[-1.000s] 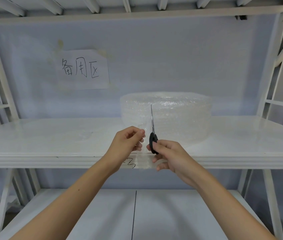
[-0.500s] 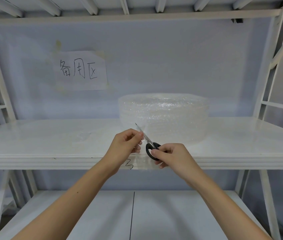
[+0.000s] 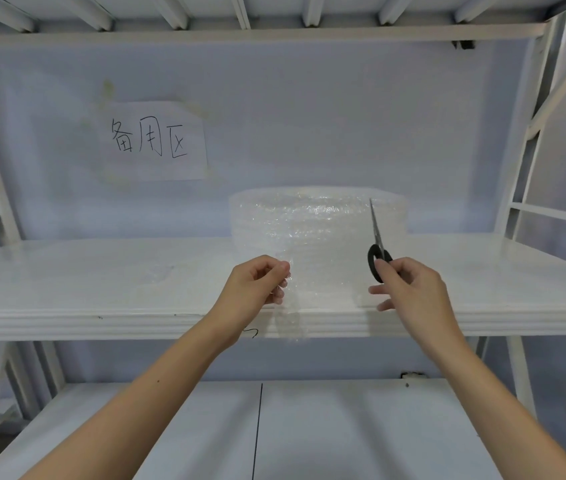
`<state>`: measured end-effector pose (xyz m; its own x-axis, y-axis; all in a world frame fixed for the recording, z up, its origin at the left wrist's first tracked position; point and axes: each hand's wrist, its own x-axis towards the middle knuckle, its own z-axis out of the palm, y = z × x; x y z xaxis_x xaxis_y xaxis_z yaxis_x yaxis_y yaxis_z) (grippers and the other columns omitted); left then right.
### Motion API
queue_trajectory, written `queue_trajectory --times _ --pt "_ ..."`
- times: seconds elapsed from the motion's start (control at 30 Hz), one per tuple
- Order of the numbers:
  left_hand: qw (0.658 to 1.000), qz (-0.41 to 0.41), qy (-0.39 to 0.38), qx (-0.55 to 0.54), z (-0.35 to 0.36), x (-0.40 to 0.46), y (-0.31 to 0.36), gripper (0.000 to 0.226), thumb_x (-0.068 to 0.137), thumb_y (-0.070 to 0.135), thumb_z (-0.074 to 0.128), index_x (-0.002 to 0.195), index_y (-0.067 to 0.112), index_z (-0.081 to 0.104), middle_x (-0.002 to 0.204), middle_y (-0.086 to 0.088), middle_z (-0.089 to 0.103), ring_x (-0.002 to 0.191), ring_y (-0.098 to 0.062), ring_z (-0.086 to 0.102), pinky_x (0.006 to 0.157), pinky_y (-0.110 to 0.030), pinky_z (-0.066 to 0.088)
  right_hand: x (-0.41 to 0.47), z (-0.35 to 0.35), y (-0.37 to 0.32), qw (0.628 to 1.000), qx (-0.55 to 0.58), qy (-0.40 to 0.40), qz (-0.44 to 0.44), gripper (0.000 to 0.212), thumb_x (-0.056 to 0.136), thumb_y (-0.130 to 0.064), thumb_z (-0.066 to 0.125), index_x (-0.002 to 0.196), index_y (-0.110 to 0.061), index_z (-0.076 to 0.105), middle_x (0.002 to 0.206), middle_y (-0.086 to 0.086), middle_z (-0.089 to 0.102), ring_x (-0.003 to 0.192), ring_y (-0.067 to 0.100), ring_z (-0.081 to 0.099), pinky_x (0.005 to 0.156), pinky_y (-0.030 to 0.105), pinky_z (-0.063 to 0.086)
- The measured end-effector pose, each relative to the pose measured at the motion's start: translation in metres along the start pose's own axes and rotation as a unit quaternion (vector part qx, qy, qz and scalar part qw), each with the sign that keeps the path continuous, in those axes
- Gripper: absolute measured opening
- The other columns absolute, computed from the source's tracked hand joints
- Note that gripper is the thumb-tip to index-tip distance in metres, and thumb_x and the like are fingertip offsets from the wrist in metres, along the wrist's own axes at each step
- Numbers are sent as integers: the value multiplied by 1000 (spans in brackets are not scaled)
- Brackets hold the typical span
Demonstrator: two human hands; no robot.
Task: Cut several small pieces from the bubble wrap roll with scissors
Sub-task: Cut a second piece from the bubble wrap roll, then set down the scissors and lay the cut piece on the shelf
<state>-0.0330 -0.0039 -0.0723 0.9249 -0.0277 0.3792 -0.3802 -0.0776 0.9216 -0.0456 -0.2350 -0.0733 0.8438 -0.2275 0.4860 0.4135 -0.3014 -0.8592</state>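
Observation:
A clear bubble wrap roll point(image 3: 316, 220) lies flat on the white shelf point(image 3: 66, 282), right of centre near the back wall. My left hand point(image 3: 257, 285) pinches a narrow strip of bubble wrap point(image 3: 288, 320) that hangs over the shelf's front edge. My right hand point(image 3: 409, 289) grips black-handled scissors point(image 3: 376, 247) with the blades together, pointing up in front of the roll's right side. The two hands are apart, with loose wrap from the roll lying between them.
A small clear piece of bubble wrap point(image 3: 156, 271) lies on the shelf to the left. A paper sign point(image 3: 156, 142) with handwriting hangs on the back wall. White frame posts stand at both sides, and a lower shelf point(image 3: 205, 427) is beneath.
My right hand has swung the scissors away to the right and turned the blades upright. The strip in my left hand now hangs separate, and the hands have drawn apart.

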Motion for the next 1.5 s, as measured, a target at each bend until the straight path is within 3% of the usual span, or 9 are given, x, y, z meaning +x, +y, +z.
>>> queue_trajectory --times 0.07,0.17,0.33,0.5,0.63,1.23,1.37,1.43,1.5 --pt "1000 0 -1 0 1 0 0 24 97 22 60 80 6 65 74 -2 58 62 -14 53 63 -22 51 4 -3 4 999 -38 22 1 34 91 -40 58 77 -9 61 74 8 70 68 22 70 51 24 50" --pt "1000 0 -3 4 2 1 1 24 97 23 60 80 7 66 74 -2 58 63 -14 54 65 -23 51 8 -4 14 994 -96 58 4 44 91 -46 53 74 -6 56 68 11 65 72 29 65 63 39 50" --pt "1000 2 -8 5 1 1 2 23 96 22 60 80 7 66 75 -2 59 63 -15 54 65 -24 52 6 -4 24 968 -227 103 41 45 90 -49 46 63 -13 43 58 3 51 59 24 47 53 32 32" --pt "1000 6 -6 4 -5 2 5 22 96 21 60 80 8 66 75 -2 59 61 -14 53 65 -24 51 12 -7 40 941 -298 156 31 52 88 -46 48 53 -9 46 58 9 54 71 36 48 57 36 35" --pt "1000 6 -9 7 -5 1 4 22 97 21 60 80 8 67 75 -2 59 62 -14 54 65 -24 51 20 -4 43 927 -346 137 37 47 87 -42 53 60 -4 58 79 13 46 82 32 38 61 35 34" --pt "1000 2 -6 14 -13 0 2 23 97 23 60 79 9 67 75 -1 60 64 -14 55 68 -25 52 43 9 40 850 -522 54 38 17 88 -15 48 76 -4 52 87 13 46 66 27 42 54 28 28" --pt "1000 1 -4 5 -13 0 3 23 96 22 61 79 8 67 74 -1 59 63 -13 55 68 -26 52 36 12 41 828 -548 111 -41 20 89 -16 52 76 -1 55 82 13 44 63 27 41 51 29 28" --pt "1000 3 -2 -1 -14 1 3 23 96 22 61 78 9 67 74 -1 59 62 -13 54 67 -26 52 22 18 32 848 -489 140 -149 23 89 -19 56 72 -2 56 78 14 49 67 31 46 51 33 35" --pt "1000 4 -2 -6 -13 2 4 23 97 21 60 78 9 67 75 -1 59 62 -14 54 66 -25 51 6 33 15 912 -357 46 -196 26 92 -28 55 73 -10 57 79 6 54 74 27 53 60 35 41"
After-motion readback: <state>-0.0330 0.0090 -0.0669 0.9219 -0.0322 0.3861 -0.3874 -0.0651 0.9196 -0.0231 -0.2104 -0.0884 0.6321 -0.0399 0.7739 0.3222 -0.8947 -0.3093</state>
